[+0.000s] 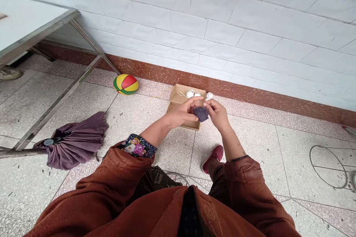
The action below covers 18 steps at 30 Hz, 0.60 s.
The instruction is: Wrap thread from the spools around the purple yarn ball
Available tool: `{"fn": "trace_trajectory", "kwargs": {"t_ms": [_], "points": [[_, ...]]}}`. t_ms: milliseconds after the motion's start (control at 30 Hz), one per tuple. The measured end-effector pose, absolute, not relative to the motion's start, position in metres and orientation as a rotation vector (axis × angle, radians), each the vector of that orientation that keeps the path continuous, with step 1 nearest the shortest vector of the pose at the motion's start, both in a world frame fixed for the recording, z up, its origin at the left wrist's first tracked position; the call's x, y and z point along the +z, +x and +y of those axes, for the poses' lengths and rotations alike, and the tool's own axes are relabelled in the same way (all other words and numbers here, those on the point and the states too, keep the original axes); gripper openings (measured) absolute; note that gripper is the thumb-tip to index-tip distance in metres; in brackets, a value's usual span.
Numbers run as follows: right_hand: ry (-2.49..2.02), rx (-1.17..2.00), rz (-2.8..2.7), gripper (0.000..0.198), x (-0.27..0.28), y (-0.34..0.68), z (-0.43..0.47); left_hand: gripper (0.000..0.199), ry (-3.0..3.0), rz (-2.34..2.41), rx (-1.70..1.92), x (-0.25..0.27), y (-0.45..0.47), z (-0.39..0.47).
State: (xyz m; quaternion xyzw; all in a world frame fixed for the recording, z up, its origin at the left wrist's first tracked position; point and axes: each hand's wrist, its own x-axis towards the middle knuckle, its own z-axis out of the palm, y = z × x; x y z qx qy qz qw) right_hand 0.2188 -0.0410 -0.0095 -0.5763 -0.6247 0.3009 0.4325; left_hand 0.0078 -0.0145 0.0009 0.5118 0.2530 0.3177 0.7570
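A small dark purple ball of yarn (200, 114) sits in my left hand (180, 114), between the thumb and curled fingers. On its right side my right hand (219, 115) is closed in a pinch close to the ball; any strand between its fingertips is too small to make out. Below both hands an open cardboard box (177, 92) lies on the floor, partly hidden by them. White yarn balls (190, 93) rest in its far part, with a loose white strand. Another white ball (209, 95) shows just past the box's right edge.
A yellow, red and green ball (126, 84) lies near the wall. To the left are a metal-framed table (52, 20) and a folded purple umbrella (78, 140). A wire frame (328, 166) stands at the right. The tiled wall (250, 26) rises behind the box.
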Motion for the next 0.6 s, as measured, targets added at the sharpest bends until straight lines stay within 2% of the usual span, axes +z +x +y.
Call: {"fn": "trace_trajectory", "kwargs": {"t_ms": [100,200,333,467,533,600], "points": [[-1.497,0.764,-1.608,0.043,-0.019,0.214,-0.04,0.057,0.994,0.532,0.824,0.006,0.004,-0.007],[-1.434,0.814,-1.734,0.039,-0.019,0.206,-0.044,0.048,0.971,0.62,0.953,0.006,0.002,0.001],[-1.204,1.004,-1.913,0.04,-0.005,0.2,-0.053,0.049,1.064,0.857,1.029,0.001,-0.001,0.008],[-1.103,1.097,-1.752,0.038,0.011,0.207,-0.057,0.051,1.36,0.999,0.964,-0.003,-0.002,0.007],[-1.096,1.033,-1.625,0.035,0.016,0.213,-0.056,0.059,1.448,0.976,0.874,-0.005,0.0,0.003],[-1.137,0.945,-1.522,0.033,0.017,0.218,-0.052,0.076,1.439,0.868,0.761,-0.006,0.003,-0.003]]}}
